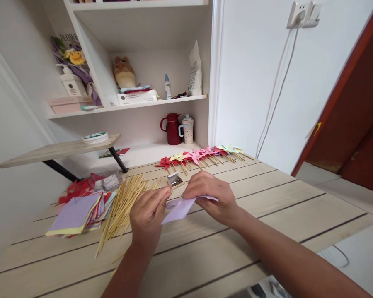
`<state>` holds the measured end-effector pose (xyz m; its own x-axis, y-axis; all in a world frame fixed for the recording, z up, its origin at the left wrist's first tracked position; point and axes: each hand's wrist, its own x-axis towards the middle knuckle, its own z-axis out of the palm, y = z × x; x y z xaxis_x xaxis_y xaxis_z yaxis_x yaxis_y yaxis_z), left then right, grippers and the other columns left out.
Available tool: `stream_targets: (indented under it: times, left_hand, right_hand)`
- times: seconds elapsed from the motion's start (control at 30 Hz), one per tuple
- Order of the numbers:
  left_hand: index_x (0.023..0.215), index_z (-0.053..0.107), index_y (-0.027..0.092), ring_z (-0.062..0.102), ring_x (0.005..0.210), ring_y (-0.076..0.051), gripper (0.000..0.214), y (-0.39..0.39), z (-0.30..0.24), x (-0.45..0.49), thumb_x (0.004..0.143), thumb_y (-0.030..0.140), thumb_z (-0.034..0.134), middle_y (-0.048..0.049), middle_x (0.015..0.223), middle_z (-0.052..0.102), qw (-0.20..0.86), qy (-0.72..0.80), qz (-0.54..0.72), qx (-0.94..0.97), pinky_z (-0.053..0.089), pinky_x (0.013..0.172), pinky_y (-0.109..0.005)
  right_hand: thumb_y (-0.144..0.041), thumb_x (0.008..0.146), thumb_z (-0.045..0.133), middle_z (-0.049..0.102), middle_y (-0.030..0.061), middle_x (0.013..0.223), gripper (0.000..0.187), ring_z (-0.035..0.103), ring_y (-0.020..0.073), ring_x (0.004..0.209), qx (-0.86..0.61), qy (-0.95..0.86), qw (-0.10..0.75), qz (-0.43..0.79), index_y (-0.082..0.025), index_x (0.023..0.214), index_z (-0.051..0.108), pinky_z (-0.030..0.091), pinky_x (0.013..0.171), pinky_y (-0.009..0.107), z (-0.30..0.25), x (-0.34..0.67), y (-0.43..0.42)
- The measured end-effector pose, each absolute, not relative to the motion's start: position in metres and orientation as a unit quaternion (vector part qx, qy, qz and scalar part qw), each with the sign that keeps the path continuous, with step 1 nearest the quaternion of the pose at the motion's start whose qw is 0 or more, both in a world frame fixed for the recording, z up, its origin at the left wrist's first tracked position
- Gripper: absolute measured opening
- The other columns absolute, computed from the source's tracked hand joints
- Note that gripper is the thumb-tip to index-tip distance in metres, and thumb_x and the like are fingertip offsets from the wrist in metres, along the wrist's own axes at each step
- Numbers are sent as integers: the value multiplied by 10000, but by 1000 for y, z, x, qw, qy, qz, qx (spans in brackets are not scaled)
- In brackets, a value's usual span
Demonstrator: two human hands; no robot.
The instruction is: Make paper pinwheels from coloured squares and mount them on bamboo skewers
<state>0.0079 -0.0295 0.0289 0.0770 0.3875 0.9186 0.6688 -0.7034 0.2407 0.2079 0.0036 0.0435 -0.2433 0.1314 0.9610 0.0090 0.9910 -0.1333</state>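
Lilac paper (178,210), one sheet, pinched by left hand (149,211) and right hand (211,198), one stick pile (121,207)

Red jug (172,129) and speckled mug (187,129) on lower shelf; plush toy (123,72), white bag (195,70) above; tape roll (95,137) on raised board (49,151); pinwheel row (202,155) at table's far edge; stick pile (124,205) beside paper stack (76,215); wall socket (303,14) top right; brown door (354,103)

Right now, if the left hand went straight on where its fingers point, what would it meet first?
Probably the small clear box just beyond the left hand, which pinches the lilac paper; depth is unclear.
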Motion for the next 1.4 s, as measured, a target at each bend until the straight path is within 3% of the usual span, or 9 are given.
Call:
stream_targets:
  times: [0.33,0.67,0.83,1.07,1.4]
  left_hand:
    - [1049,776,230,748,794,-185,186,-28,28,8,902,150,695,-38,934,810,200,-356,-573,-710,578,780,-343]
    - [1008,780,226,747,791,-187,166,-30,28,11,882,143,710,-31,912,805,190,-357,-589,-700,573,787,-336]
    - [1068,765,228,713,672,-149,178,-29,23,13,915,259,680,-29,889,780,7,-432,-640,-635,569,637,-270]
    - [885,775,210,604,544,-109,148,-26,23,13,845,343,724,10,678,695,-196,-443,-637,-600,486,505,-203]
    - [878,806,179,506,457,-92,228,-30,34,18,851,354,663,23,554,613,-274,-438,-604,-607,449,465,-201]
  right_hand:
    - [-149,936,654,780,47,843,168,699,203,812,-83,-771,627,68,-256,1011,760,576,768,377,41,207,4]
    - [-122,936,650,777,54,850,169,688,198,811,-78,-778,620,62,-236,1011,750,576,764,382,41,207,4]
    - [-138,932,660,776,52,856,163,688,204,823,-92,-773,624,73,-248,1008,755,581,762,385,37,207,7]
    - [-90,915,658,760,44,856,189,680,192,833,-113,-762,626,123,-237,982,755,564,754,364,36,208,7]
    - [-76,903,669,760,51,859,188,670,189,834,-111,-760,628,126,-227,978,751,565,740,357,37,208,7]
